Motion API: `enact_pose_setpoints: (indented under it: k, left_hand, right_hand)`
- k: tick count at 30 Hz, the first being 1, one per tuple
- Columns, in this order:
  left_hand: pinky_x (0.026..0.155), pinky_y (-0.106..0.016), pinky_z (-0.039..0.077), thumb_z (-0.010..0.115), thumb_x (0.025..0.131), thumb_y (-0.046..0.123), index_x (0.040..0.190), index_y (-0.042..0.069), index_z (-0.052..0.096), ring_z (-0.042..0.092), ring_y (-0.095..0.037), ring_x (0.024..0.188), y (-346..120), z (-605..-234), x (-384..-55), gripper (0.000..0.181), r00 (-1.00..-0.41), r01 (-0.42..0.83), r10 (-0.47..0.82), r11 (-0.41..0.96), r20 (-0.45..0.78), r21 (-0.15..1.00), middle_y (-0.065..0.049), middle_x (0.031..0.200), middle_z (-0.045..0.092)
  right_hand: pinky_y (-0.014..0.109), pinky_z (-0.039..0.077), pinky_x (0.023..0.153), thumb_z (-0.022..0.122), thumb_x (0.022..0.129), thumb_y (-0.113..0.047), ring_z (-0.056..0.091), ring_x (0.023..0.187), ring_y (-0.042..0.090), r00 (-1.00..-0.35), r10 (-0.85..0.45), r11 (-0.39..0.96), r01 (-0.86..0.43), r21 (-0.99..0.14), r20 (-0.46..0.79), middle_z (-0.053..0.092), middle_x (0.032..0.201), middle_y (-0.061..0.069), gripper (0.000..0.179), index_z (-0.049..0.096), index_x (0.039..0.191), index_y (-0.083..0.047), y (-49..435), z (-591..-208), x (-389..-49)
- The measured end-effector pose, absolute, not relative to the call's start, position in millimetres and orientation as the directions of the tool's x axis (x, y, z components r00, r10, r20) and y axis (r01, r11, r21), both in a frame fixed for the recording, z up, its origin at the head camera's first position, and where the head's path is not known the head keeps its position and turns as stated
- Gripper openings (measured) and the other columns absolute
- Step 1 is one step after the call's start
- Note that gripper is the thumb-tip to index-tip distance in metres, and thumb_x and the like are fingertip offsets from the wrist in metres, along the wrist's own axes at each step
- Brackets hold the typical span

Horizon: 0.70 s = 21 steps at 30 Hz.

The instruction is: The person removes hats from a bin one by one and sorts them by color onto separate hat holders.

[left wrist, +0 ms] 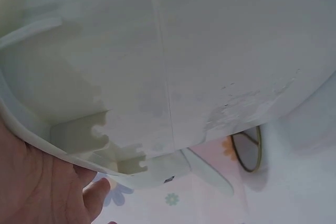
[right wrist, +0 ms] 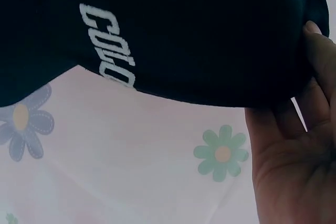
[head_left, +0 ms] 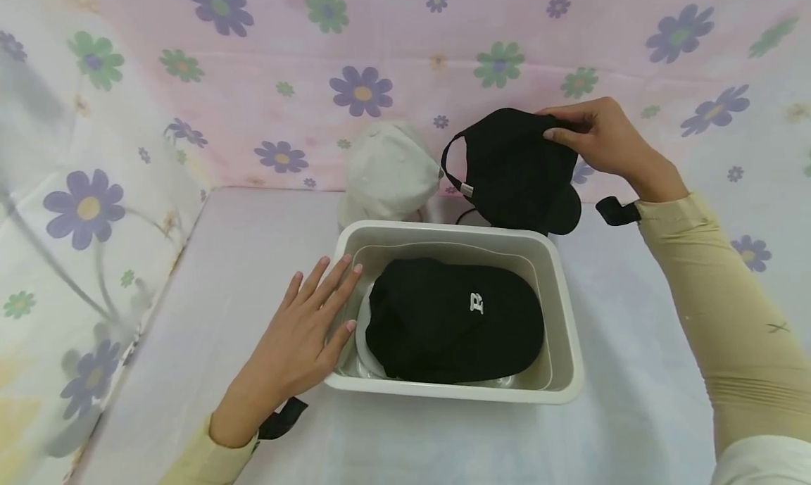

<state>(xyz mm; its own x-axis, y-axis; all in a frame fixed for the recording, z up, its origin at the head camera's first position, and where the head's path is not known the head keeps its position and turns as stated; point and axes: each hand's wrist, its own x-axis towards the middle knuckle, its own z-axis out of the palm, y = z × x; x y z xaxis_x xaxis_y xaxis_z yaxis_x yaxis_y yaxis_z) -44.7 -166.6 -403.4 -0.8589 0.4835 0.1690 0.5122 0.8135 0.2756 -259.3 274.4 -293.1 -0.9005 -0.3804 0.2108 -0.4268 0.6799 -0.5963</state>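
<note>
My right hand (head_left: 602,136) pinches a black baseball cap (head_left: 516,168) by its edge, thumb on the near side, behind the bin. The cap's back strap, with a metal buckle, hangs to the left; white letters reading "COLO" show in the right wrist view. My left hand (head_left: 304,330) lies with fingers spread and straight on the left rim of a white plastic bin (head_left: 567,337). Inside the bin lies another black cap (head_left: 443,323) with a white letter on its front, over a pale curved edge (head_left: 364,330). A white cap (head_left: 389,172) stands behind the bin.
A gold-rimmed oval object (left wrist: 247,149) shows beyond the bin in the left wrist view. Behind the table (head_left: 253,238) hangs a pink flowered cloth (head_left: 405,41), with a pale flowered one (head_left: 63,260) on the left. Black straps (head_left: 616,212) hang at both wrists.
</note>
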Motion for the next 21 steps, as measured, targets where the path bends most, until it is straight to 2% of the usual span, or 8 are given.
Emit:
enact_pose_setpoints:
  k: [3,6,8,11,14,16,21]
  left_hand:
    - [0.122,-0.062,0.014,0.048,0.105,0.035,0.163,0.017,0.024,0.015,-0.036,0.156,-165,-404,-46,0.065,-0.856,0.517,0.487,0.807,0.176,0.284,-0.006,0.170,0.020]
    - [0.122,-0.062,0.014,0.049,0.105,0.034,0.163,0.017,0.024,0.014,-0.035,0.157,-166,-404,-45,0.066,-0.858,0.514,0.481,0.808,0.180,0.289,-0.006,0.170,0.020]
    - [0.122,-0.062,0.014,0.050,0.105,0.033,0.163,0.017,0.023,0.012,-0.034,0.157,-166,-404,-45,0.067,-0.859,0.512,0.480,0.806,0.179,0.296,-0.006,0.170,0.020]
    - [0.122,-0.063,0.014,0.051,0.105,0.032,0.164,0.017,0.023,0.010,-0.032,0.158,-166,-405,-45,0.067,-0.860,0.510,0.478,0.806,0.177,0.301,-0.005,0.170,0.019]
    - [0.122,-0.062,0.014,0.050,0.105,0.033,0.164,0.018,0.023,0.010,-0.031,0.158,-166,-405,-44,0.067,-0.862,0.507,0.476,0.806,0.176,0.305,-0.005,0.170,0.018]
    - [0.123,-0.061,0.013,0.050,0.105,0.033,0.164,0.019,0.022,0.009,-0.031,0.158,-166,-406,-44,0.067,-0.864,0.504,0.472,0.806,0.176,0.309,-0.004,0.170,0.018]
    - [0.123,-0.061,0.013,0.051,0.104,0.032,0.164,0.019,0.022,0.011,-0.032,0.158,-167,-406,-44,0.068,-0.866,0.501,0.467,0.807,0.179,0.314,-0.003,0.171,0.018]
  right_hand:
    - [0.013,0.041,0.068,0.066,0.100,-0.010,0.061,0.086,-0.004,-0.897,-0.393,0.665,-0.428,-0.612,0.200,0.063,0.134,0.024,0.036,0.067,0.136,-0.010,277,-297,-259]
    - [0.017,0.039,0.067,0.064,0.101,-0.010,0.060,0.083,0.000,-0.888,-0.422,0.652,-0.436,-0.620,0.181,0.062,0.136,0.023,0.037,0.065,0.138,-0.011,274,-302,-260]
    - [0.017,0.039,0.070,0.061,0.103,-0.012,0.060,0.088,0.001,-0.887,-0.434,0.654,-0.431,-0.622,0.159,0.060,0.141,0.021,0.039,0.061,0.142,-0.012,274,-305,-260]
    - [0.011,0.042,0.082,0.058,0.105,-0.018,0.061,0.113,0.004,-0.889,-0.446,0.664,-0.409,-0.626,0.108,0.053,0.150,0.016,0.044,0.054,0.149,-0.014,275,-309,-260]
    - [0.009,0.041,0.096,0.056,0.106,-0.019,0.052,0.135,0.012,-0.884,-0.461,0.642,-0.391,-0.659,0.075,0.046,0.157,0.012,0.048,0.048,0.153,-0.015,278,-314,-261]
    - [0.008,0.039,0.099,0.055,0.106,-0.019,0.046,0.141,0.015,-0.876,-0.478,0.620,-0.388,-0.682,0.063,0.042,0.160,0.011,0.050,0.045,0.155,-0.014,279,-317,-262]
    - [0.006,0.038,0.099,0.056,0.106,-0.018,0.041,0.144,0.011,-0.862,-0.506,0.586,-0.377,-0.717,0.039,0.038,0.162,0.009,0.053,0.041,0.157,-0.014,280,-319,-263]
